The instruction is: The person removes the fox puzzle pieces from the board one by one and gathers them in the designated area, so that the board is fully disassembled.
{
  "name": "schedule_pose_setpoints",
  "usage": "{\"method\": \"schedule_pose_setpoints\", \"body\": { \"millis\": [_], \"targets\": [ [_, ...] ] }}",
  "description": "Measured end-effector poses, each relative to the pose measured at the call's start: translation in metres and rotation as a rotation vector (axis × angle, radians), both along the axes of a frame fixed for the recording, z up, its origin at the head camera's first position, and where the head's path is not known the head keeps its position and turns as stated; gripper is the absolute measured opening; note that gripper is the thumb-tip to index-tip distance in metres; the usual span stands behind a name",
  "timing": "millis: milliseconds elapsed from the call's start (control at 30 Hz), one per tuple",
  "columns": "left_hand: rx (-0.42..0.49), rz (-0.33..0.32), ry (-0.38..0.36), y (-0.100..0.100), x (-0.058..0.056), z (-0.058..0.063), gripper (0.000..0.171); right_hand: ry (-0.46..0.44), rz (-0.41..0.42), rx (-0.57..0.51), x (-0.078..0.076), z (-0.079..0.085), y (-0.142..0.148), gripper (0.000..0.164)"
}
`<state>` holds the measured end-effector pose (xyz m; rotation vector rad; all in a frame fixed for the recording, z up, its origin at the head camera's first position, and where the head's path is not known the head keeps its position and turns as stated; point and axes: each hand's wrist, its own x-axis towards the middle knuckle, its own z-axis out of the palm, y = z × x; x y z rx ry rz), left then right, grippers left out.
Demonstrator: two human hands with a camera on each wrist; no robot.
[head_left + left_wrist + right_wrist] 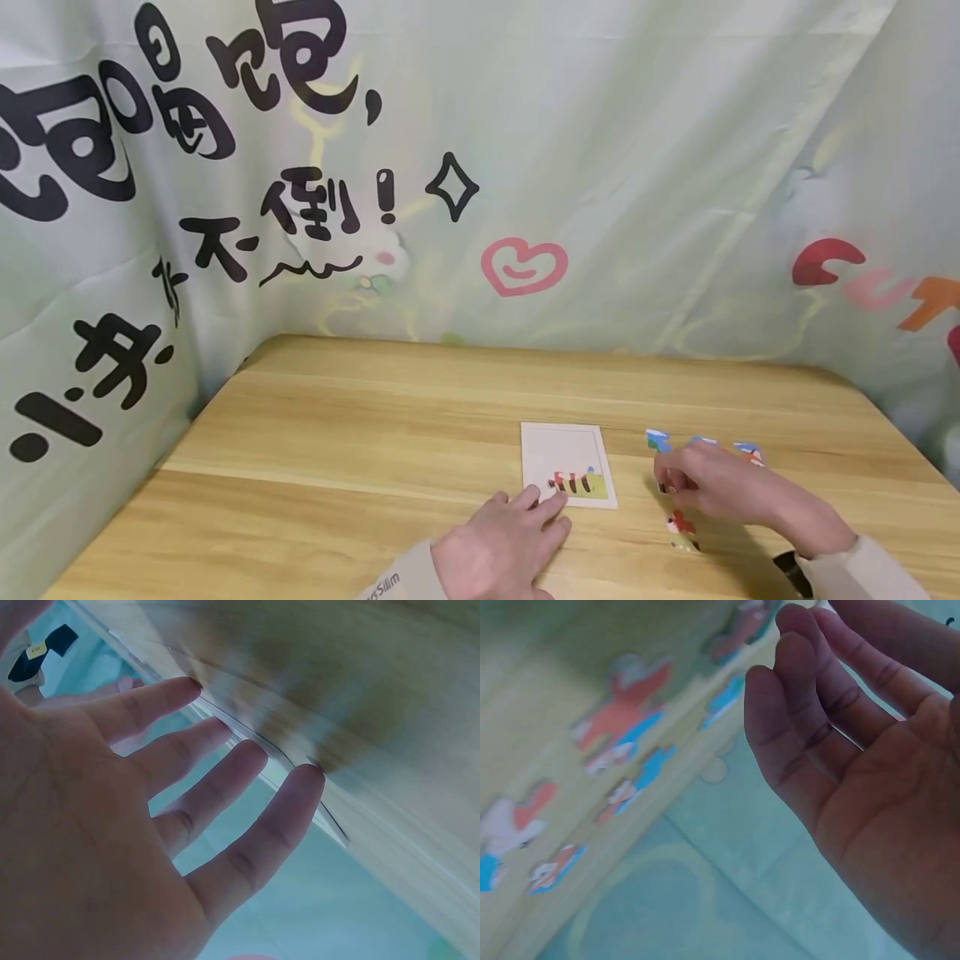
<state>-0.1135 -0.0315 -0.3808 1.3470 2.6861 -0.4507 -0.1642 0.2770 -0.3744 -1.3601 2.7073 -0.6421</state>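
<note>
A white puzzle board (557, 450) lies on the table, with a joined strip of printed puzzle pieces (585, 483) along its near edge. My left hand (506, 542) rests at the board's near left corner, fingers spread. In the left wrist view its fingertips (300, 780) touch down along the board's edge. My right hand (712, 483) is over the loose pieces to the right, thumb and fingers drawn together and pointing down. A dark-marked puzzle piece (662, 489) shows right at the fingertips; I cannot tell whether they pinch it.
Several loose puzzle pieces lie around the right hand: a blue and green one (657, 440) behind, a red and yellow one (681, 533) nearer me, a blue and red one (750, 452) farther right. A printed curtain (615, 183) stands behind the wooden table (337, 433).
</note>
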Motion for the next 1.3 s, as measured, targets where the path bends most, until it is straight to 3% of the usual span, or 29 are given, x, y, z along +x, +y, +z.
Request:
{"method": "schedule_pose_setpoints", "body": {
  "millis": [233, 433, 700, 867, 1200, 1300],
  "targets": [
    [-0.001, 0.014, -0.033, 0.0, -0.001, 0.0, 0.075, -0.158, -0.053, 0.024, -0.017, 0.016, -0.025, 0.018],
    [-0.008, 0.01, -0.024, 0.002, -0.004, 0.004, 0.079, -0.089, 0.006, 0.017, -0.031, 0.018, -0.059, 0.022],
    [-0.013, 0.005, -0.047, 0.002, -0.004, 0.004, 0.08, -0.147, 0.049, 0.078, -0.034, 0.01, -0.088, 0.036],
    [-0.019, 0.001, -0.049, 0.002, -0.003, 0.003, 0.08, -0.205, 0.036, 0.105, -0.033, 0.009, -0.095, 0.042],
    [-0.052, -0.014, -0.01, 0.001, -0.002, 0.004, 0.085, -0.19, 0.071, 0.096, -0.035, 0.009, -0.097, 0.037],
    [-0.057, -0.021, 0.0, 0.002, -0.002, 0.004, 0.085, -0.199, 0.072, 0.107, -0.035, 0.008, -0.097, 0.042]
  ]
}}
